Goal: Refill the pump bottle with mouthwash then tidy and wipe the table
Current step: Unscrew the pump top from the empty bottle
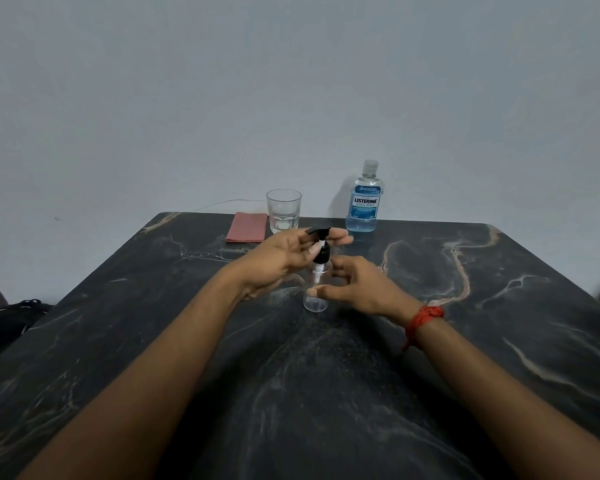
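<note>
Pump bottle (315,303) partly behind right hand (361,289)

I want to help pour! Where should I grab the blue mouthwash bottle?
Probably hold the mouthwash bottle by its wide labelled middle, reaching from the front: it stands upright at the far edge of the table, and the cap is small and narrow.

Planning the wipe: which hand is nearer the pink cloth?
Left. The left hand sits just right of the pink cloth; the right hand is farther right, past the pump bottle.
</note>
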